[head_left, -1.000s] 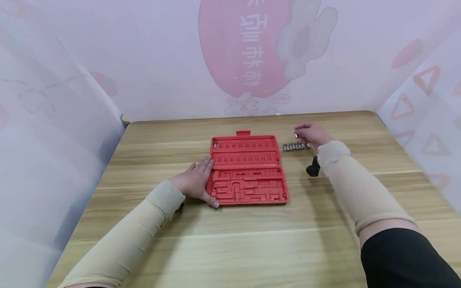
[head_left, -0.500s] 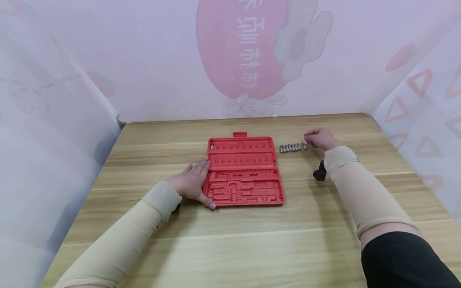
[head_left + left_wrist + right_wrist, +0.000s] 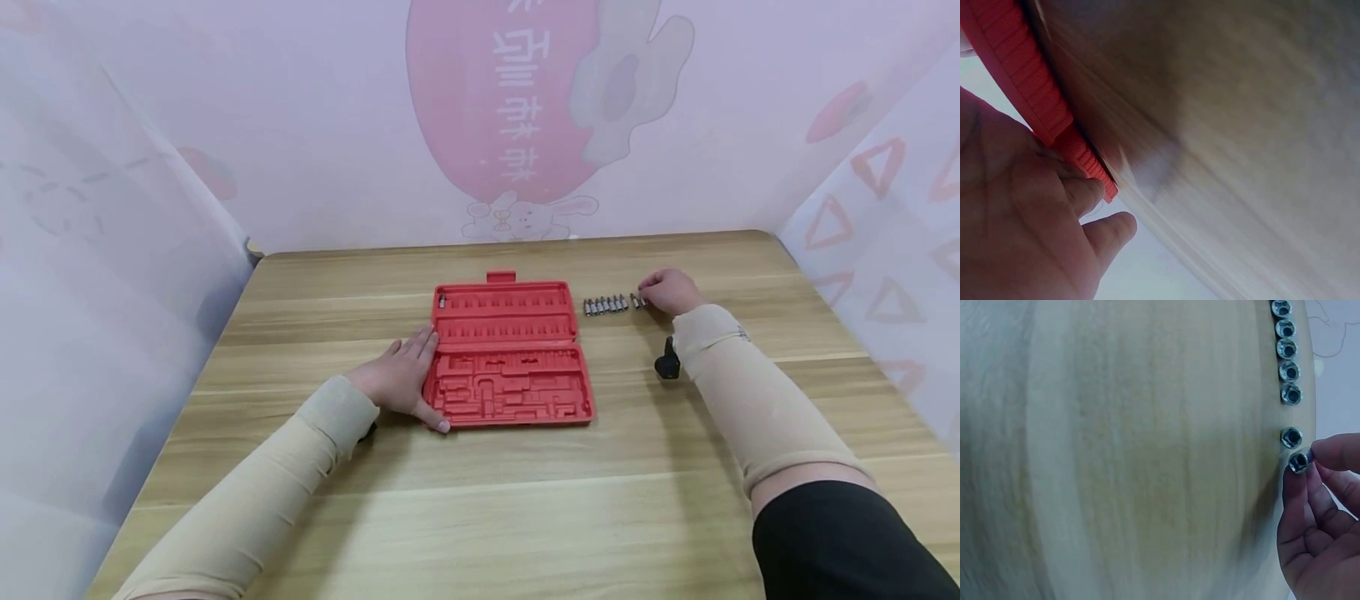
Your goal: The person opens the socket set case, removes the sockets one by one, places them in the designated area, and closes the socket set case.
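Palm down, my left hand (image 3: 401, 379) lies with straight fingers along the left side of an open red plastic socket case (image 3: 506, 343), its thumb at the front corner. My right hand (image 3: 671, 292) pinches a small metal socket (image 3: 1298, 462) between thumb and fingers, low at the right end of a row of sockets (image 3: 604, 306). Close beside the pinched one is a single socket (image 3: 1292, 437), set a little apart from the others. Inside the case, one socket (image 3: 442, 301) sits in the far left slot.
The wooden table (image 3: 525, 508) carries the case and the socket row, which lies just right of the lid. A printed white curtain (image 3: 337, 150) borders the table at the back and sides. A black wrist camera (image 3: 667, 363) hangs below my right wrist.
My right hand has moved right from above the row and come down with the socket, bringing it beside the single one. My left hand stays at the case.
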The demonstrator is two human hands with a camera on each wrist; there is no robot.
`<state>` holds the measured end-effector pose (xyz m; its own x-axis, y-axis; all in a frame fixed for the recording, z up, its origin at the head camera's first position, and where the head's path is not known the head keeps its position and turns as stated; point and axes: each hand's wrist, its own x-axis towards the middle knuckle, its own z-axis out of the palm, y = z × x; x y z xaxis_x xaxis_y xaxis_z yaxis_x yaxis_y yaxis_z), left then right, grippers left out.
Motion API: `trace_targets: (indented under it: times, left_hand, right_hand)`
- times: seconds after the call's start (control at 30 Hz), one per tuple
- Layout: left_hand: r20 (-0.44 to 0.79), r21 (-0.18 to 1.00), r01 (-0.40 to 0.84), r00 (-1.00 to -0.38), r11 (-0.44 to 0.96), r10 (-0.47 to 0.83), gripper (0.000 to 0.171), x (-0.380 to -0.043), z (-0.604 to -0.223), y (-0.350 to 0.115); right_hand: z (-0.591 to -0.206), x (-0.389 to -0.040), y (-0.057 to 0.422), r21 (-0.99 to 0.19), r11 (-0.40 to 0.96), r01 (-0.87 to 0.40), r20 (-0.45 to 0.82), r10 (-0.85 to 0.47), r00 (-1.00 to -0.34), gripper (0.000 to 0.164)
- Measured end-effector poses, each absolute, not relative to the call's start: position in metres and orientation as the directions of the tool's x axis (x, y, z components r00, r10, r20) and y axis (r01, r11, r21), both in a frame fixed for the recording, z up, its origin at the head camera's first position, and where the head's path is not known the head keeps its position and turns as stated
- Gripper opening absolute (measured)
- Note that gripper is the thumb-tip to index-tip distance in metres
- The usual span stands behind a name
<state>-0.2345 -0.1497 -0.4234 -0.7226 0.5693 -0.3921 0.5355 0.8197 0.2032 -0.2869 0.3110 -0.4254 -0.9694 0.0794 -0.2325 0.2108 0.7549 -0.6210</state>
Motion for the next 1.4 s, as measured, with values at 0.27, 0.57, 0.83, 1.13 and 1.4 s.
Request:
trace_targets:
  times: [0.27, 0.57, 0.83, 1.13, 1.4]
  left_hand:
    - [-0.39, 0.205, 0.539, -0.721, 0.817, 0.573, 0.151, -0.234, -0.421, -0.149]
    - [-0.384, 0.188, 0.556, -0.717, 0.81, 0.582, 0.15, -0.233, -0.418, -0.15]
    - [-0.383, 0.186, 0.557, -0.718, 0.81, 0.582, 0.15, -0.234, -0.418, -0.149]
    - [-0.394, 0.192, 0.549, -0.716, 0.813, 0.576, 0.15, -0.234, -0.419, -0.149]
    - [-0.4, 0.211, 0.536, -0.716, 0.818, 0.572, 0.149, -0.232, -0.421, -0.15]
  right_hand:
    - [-0.423, -0.285, 0.306, -0.597, 0.78, 0.185, -0.222, 0.061, -0.973, 0.034]
    - [-0.419, -0.283, 0.301, -0.582, 0.798, 0.157, -0.203, 0.044, -0.978, 0.038]
    - [-0.422, -0.286, 0.303, -0.577, 0.799, 0.17, -0.202, 0.062, -0.977, 0.039]
    - [-0.413, -0.287, 0.296, -0.603, 0.765, 0.224, -0.213, 0.117, -0.97, 0.046]
    - [-0.397, -0.303, 0.267, -0.647, 0.743, 0.171, -0.179, 0.07, -0.981, 0.049]
